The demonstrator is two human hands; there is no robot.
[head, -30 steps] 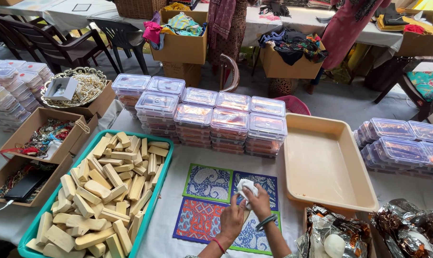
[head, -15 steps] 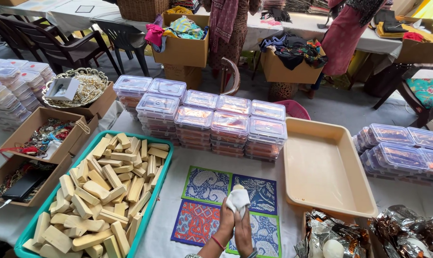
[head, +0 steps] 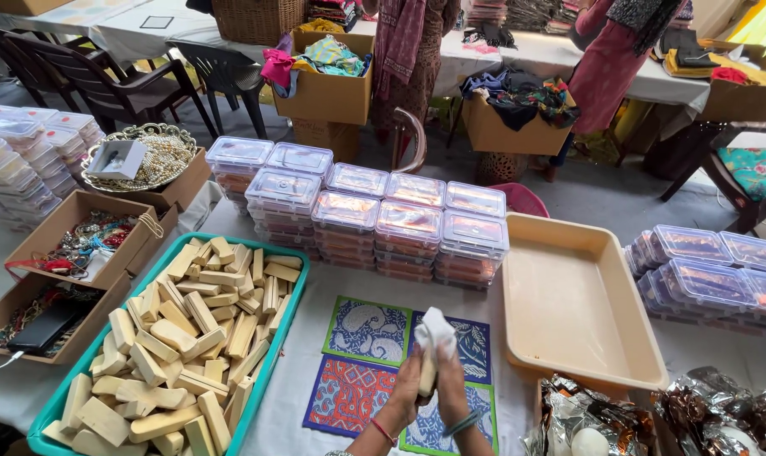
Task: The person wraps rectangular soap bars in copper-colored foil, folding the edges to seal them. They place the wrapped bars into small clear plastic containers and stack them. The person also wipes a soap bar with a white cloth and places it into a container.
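Both hands, left hand (head: 402,395) and right hand (head: 450,384), are closed around a small pale block (head: 428,377) half-wrapped in white cloth (head: 436,329) above the printed mats (head: 369,329); looks light, rigid, maybe slippery, so pinch its sides.

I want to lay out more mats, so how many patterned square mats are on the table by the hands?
4, in a two-by-two block: blue paisley mat upper left, dark blue mat upper right, red-orange mat lower left, light blue mat lower right, partly covered by the hands.
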